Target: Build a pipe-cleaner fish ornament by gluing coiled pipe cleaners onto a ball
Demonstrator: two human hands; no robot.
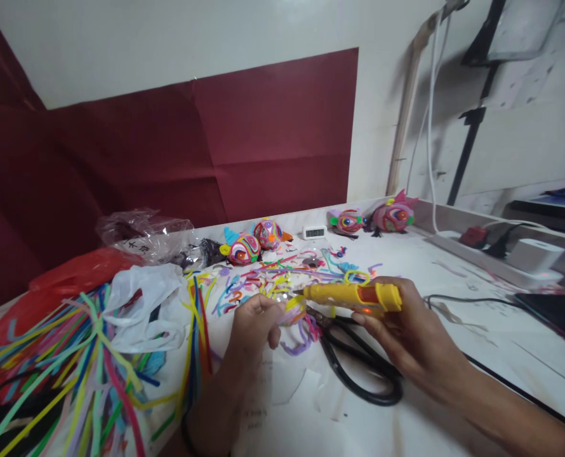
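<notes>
My right hand (413, 336) is wrapped round a yellow hot glue gun (334, 295), whose nozzle points left and whose small orange light glows. Close to that nozzle, my left hand (256, 324) pinches a small yellow and purple pipe cleaner piece (292, 312). The piece is blurred, and I cannot tell whether the nozzle touches it. Below the glue gun lies a pair of black-handled scissors (387, 397), its blades partly hidden. Purple and pink pipe cleaner curls (301, 343) are beside the left fingertips.
Long pipe cleaners (96, 381) spread at left with a white plastic bag (144, 304) and a red bag (82, 270). Decorated fish-like figures (242, 249) stand along the back near a small digital clock (315, 232). A power strip (496, 260) and black phone (553, 317) lie right.
</notes>
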